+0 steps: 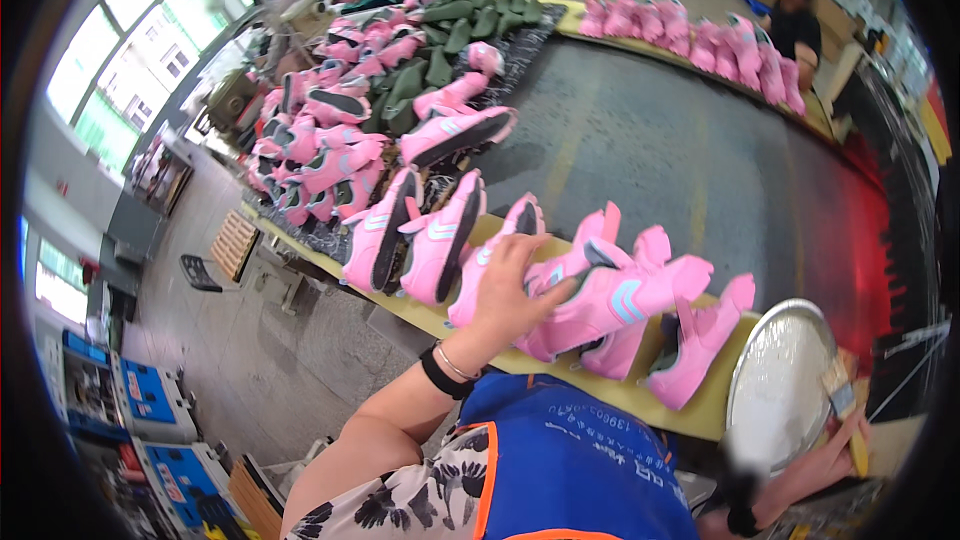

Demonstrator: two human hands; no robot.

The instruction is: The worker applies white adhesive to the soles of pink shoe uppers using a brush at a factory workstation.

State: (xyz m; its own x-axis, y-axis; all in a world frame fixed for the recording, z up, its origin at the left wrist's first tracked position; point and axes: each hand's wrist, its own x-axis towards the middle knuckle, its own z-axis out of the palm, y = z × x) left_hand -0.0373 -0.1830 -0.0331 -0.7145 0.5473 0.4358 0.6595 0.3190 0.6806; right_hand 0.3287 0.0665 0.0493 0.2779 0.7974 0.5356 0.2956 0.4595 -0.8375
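Note:
Pink shoes (440,240) with light blue stripes stand in a row along the near ledge. My left hand (510,290) reaches into the middle of that row, thumb and fingers spread around a pink shoe (548,276). Just to its right, another pink shoe (620,305) leans across its neighbours. At the lower right, my right hand (853,432) grips a flat brush (840,387) with a yellow handle. The brush is at the edge of a round metal tray (785,365) coated with a whitish substance. Blur hides part of the right wrist.
A dark conveyor belt (640,140) runs beyond the yellow ledge (560,372). To the left lie heaped pink shoes (325,155) and green shoe-shaped pieces (405,90). More pink shoes (735,50) line the far ledge beside a person in black (795,30). Red light glows at right.

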